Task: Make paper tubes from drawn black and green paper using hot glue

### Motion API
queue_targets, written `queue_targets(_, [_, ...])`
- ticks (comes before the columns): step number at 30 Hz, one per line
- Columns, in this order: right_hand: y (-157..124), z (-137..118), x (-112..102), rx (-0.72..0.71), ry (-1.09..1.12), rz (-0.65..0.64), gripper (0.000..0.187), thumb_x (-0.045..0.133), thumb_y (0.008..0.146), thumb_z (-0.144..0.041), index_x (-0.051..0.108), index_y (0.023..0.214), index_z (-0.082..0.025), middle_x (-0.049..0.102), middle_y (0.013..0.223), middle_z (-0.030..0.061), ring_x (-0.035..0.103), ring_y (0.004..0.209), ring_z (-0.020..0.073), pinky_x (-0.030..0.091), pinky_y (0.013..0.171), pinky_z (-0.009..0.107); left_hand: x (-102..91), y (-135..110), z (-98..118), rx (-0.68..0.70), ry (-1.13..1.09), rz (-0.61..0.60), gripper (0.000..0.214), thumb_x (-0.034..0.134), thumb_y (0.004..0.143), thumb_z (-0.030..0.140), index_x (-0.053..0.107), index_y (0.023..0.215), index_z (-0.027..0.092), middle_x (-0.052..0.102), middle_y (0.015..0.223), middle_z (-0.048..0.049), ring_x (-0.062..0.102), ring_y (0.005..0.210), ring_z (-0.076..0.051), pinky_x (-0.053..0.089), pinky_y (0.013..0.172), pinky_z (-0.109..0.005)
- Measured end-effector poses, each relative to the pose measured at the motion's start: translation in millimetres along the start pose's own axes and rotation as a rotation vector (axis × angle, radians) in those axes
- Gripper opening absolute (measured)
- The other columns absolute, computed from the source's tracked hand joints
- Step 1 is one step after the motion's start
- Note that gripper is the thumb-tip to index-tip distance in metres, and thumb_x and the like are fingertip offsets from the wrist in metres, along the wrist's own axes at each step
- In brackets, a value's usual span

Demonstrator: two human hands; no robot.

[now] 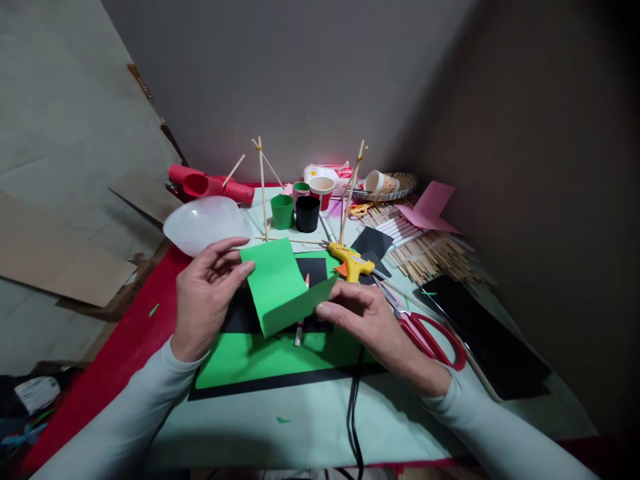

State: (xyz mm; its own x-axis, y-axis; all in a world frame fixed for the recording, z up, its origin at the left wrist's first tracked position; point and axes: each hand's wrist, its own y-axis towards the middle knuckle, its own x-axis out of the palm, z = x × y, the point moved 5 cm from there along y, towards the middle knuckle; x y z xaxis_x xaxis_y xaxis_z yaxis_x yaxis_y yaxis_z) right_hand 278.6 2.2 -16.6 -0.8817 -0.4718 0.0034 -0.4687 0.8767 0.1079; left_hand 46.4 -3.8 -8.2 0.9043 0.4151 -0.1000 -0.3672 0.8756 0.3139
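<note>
A folded piece of green paper (277, 277) is held up between my hands, its lower flap bent along a crease. My left hand (207, 293) pinches its upper left edge between thumb and fingers. At the flap's right end, my right hand (367, 317) grips the corner with thumb and forefinger. Beneath lie black paper (240, 317) and a larger green sheet (235, 363), partly hidden by the held piece. A pencil (299, 333) rests on the black paper. Just beyond my right hand lies a yellow glue gun (353, 262).
Red-handled scissors (435, 340) and a dark flat tablet-like object (480, 333) lie at right. Behind stand stick frames (263, 193), a green cup (283, 212) and a black cup (307, 215). A white balloon (205, 223) sits left. Black cables (354, 413) cross the front edge.
</note>
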Motion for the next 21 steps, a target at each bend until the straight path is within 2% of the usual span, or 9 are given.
queue_targets(2, [-1, 2, 2, 0.031, -0.025, 0.002, 0.028, 0.073, 0.086, -0.039, 0.061, 0.069, -0.020, 0.051, 0.067, -0.0030, 0.043, 0.063, 0.0112, 0.033, 0.058, 0.027, 1.0, -5, 3, 0.070, 0.053, 0.027, 0.048, 0.087, 0.076, 0.025, 0.074, 0.123, 0.025, 0.076, 0.091, 0.0018, 0.071, 0.087, -0.013, 0.057, 0.084, -0.023])
queue_targets(4, [-1, 6, 4, 0.066, -0.045, 0.002, 0.032, 0.071, 0.088, -0.041, 0.057, 0.069, -0.020, 0.046, 0.064, -0.0043, 0.037, 0.060, 0.0103, 0.028, 0.055, 0.026, 2.7, -10, 6, 0.165, 0.117, 0.043, 0.051, 0.084, 0.080, 0.022, 0.070, 0.128, 0.026, 0.078, 0.095, 0.0017, 0.074, 0.091, -0.015, 0.058, 0.091, -0.026])
queue_targets(7, [-2, 13, 6, 0.109, -0.069, -0.005, 0.035, 0.070, 0.088, -0.044, 0.054, 0.068, -0.020, 0.041, 0.063, -0.0050, 0.033, 0.059, 0.0101, 0.024, 0.053, 0.026, 2.6, -20, 8, 0.307, 0.221, 0.079, 0.039, 0.080, 0.084, 0.020, 0.072, 0.122, 0.029, 0.079, 0.102, 0.0024, 0.076, 0.094, -0.015, 0.060, 0.089, -0.028])
queue_targets(10, [-2, 16, 6, 0.128, -0.095, -0.013, 0.037, 0.070, 0.087, -0.046, 0.053, 0.066, -0.021, 0.040, 0.062, -0.0046, 0.033, 0.059, 0.0107, 0.023, 0.053, 0.027, 0.4, -28, 9, 0.384, 0.338, 0.102, 0.029, 0.078, 0.087, 0.021, 0.075, 0.114, 0.030, 0.078, 0.103, 0.0030, 0.076, 0.094, -0.018, 0.060, 0.088, -0.033])
queue_targets(16, [-3, 14, 4, 0.141, -0.128, -0.030, 0.040, 0.067, 0.088, -0.048, 0.047, 0.065, -0.023, 0.038, 0.065, -0.0036, 0.033, 0.060, 0.0120, 0.023, 0.054, 0.028, 5.7, -40, 20, 0.559, 0.452, 0.061, 0.031, 0.071, 0.088, 0.012, 0.076, 0.114, 0.029, 0.082, 0.101, 0.0006, 0.075, 0.094, -0.023, 0.059, 0.088, -0.041])
queue_targets(21, [-6, 15, 2, 0.141, -0.173, -0.045, 0.038, 0.065, 0.090, -0.043, 0.044, 0.065, -0.023, 0.041, 0.069, -0.0017, 0.036, 0.065, 0.0138, 0.026, 0.060, 0.030, 8.6, -37, 24, 0.521, 0.537, 0.002, 0.019, 0.069, 0.088, 0.022, 0.083, 0.100, 0.026, 0.083, 0.091, -0.0049, 0.074, 0.079, -0.026, 0.058, 0.079, -0.044])
